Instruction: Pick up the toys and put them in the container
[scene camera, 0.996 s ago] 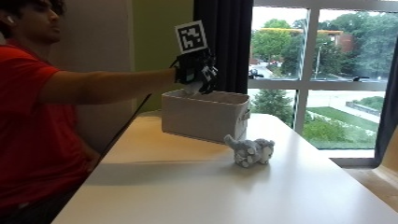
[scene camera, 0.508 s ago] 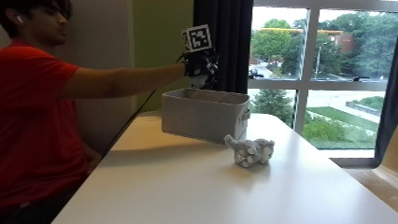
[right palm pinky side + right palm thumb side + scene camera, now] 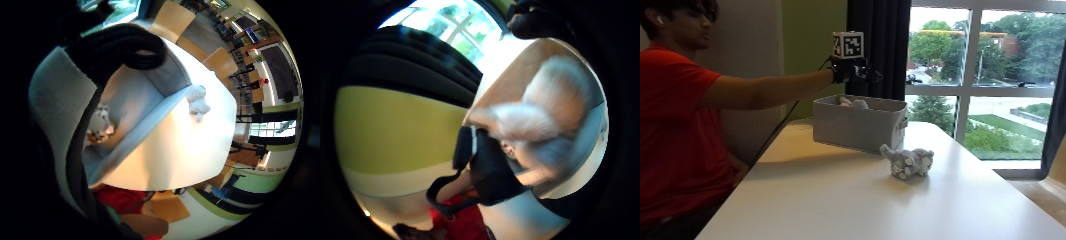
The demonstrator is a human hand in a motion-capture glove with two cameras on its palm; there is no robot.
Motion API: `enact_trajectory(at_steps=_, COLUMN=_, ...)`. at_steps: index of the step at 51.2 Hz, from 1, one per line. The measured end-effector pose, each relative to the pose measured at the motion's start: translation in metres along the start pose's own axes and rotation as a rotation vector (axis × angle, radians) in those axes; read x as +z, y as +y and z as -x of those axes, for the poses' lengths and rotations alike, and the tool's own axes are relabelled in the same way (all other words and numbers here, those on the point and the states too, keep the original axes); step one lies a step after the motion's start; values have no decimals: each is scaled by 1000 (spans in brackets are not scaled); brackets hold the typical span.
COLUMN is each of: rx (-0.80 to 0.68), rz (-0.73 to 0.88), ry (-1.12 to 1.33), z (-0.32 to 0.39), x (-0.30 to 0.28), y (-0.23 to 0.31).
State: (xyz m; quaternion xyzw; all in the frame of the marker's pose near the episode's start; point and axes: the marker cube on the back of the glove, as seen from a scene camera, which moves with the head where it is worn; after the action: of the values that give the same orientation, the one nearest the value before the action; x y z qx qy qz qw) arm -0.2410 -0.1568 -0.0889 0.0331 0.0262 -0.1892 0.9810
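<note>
Outside view: right hand [image 3: 852, 71] hangs above the container [image 3: 859, 122], holding nothing, fingers apparently relaxed. A pale toy [image 3: 854, 103] shows over the rim. A grey toy [image 3: 908, 161] lies on the table [image 3: 840, 200], just in front of the container on its window side, so below the hand and nearer the table's front edge; long axis roughly across the table. Little-finger view: toy [image 3: 99, 125] inside container [image 3: 60, 85]; other toy [image 3: 199, 101] on table outside the wall. Thumb view: blurred pale fur [image 3: 540, 120] below the palm.
</note>
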Motion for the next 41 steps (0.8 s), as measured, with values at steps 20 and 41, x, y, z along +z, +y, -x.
enact_trajectory(at_steps=20, rx=71, rz=-39, ry=34, z=-85, x=-2, y=53)
enact_trajectory(at_steps=41, rx=241, rz=-81, ry=54, z=-192, x=15, y=83)
